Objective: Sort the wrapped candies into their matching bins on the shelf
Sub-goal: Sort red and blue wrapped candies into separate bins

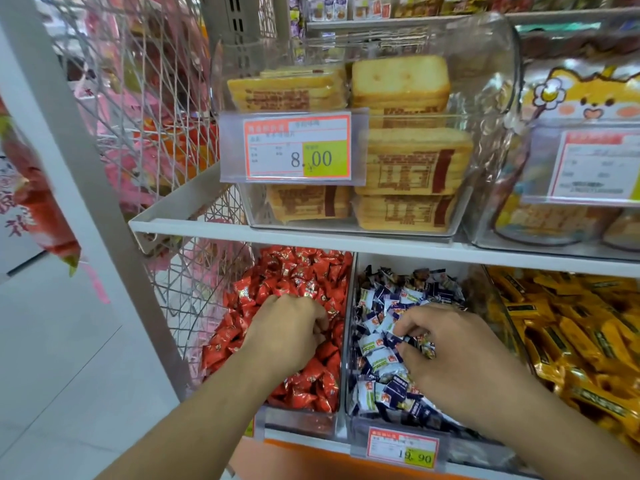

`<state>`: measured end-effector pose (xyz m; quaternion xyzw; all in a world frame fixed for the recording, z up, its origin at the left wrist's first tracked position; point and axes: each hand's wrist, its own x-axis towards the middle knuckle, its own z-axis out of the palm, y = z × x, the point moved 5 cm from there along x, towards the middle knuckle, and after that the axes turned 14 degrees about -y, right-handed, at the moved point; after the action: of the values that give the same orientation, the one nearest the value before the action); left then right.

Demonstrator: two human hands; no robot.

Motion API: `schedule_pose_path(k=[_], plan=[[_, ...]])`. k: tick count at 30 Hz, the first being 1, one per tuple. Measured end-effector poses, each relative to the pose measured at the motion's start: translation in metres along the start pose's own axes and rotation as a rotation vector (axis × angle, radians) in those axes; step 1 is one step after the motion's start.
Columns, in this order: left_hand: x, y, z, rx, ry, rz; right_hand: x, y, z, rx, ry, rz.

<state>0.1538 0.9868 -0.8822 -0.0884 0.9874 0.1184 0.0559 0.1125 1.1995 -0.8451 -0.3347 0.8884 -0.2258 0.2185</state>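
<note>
The white shelf (pixel 311 233) fills most of my view, with a wire rack (pixel 166 133) fixed to its left side. On the upper level stands a clear bin of packed toast slices (pixel 401 143), carrying a price tag (pixel 297 148) that reads 8.00, and beside it to the right a second clear bin (pixel 571 168) with a cartoon animal on a bag inside.

Below, three bins sit side by side. The left bin (pixel 298 419) is heaped with red candies (pixel 298 271). The middle bin (pixel 349 341) holds blue and white candies (pixel 381 362), and a tag (pixel 403 448) on its front reads 19.90. To the right lie yellow bars (pixel 571 323).

My left hand (pixel 289 327) is down in the red candies, fingers curled into the pile; I cannot tell whether it grips one. My right hand (pixel 446 344) is over the blue and white candies, thumb and fingertips (pixel 401 329) pinching at a small dark-wrapped piece (pixel 414 340) on top of the heap.
</note>
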Motion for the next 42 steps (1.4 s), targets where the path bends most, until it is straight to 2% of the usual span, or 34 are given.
schedule_pose_path(k=[3,7,11,16,24,28,30,32,34,36,39,42], plan=[[0.0,-0.002,0.002,-0.057,0.025,-0.012,0.001,0.0,0.001,-0.005,-0.01,-0.002],[-0.007,-0.011,-0.009,-0.368,0.118,-0.049,0.001,0.001,-0.001,0.018,0.0,0.012],[-0.024,-0.011,-0.03,-0.605,0.265,-0.015,0.001,-0.002,0.001,0.016,0.004,-0.004],[-0.04,-0.001,-0.039,-0.909,0.236,0.044,-0.001,-0.009,0.001,0.054,0.029,-0.068],[-0.058,0.024,-0.053,-0.962,0.262,0.121,-0.008,-0.025,0.0,0.223,0.095,-0.197],[-0.061,0.039,-0.057,-1.022,0.176,0.231,-0.012,-0.03,-0.006,0.306,0.185,-0.24],[-0.058,0.037,-0.055,-1.014,0.163,0.236,-0.013,-0.025,-0.012,0.284,0.263,-0.215],[-0.049,0.023,-0.048,-0.981,0.179,0.179,-0.01,-0.014,-0.017,0.157,0.277,-0.122],[-0.04,0.008,-0.039,-0.784,0.169,0.096,-0.006,-0.003,-0.017,-0.011,0.219,0.002],[-0.031,0.001,-0.026,-0.531,0.073,0.039,-0.005,0.002,-0.017,-0.052,0.18,0.069],[-0.021,0.003,-0.006,-0.245,-0.13,0.03,-0.004,0.003,-0.015,-0.024,0.168,0.048],[-0.012,0.006,-0.001,-0.084,-0.191,0.032,0.0,0.004,-0.009,-0.058,0.151,0.023]])
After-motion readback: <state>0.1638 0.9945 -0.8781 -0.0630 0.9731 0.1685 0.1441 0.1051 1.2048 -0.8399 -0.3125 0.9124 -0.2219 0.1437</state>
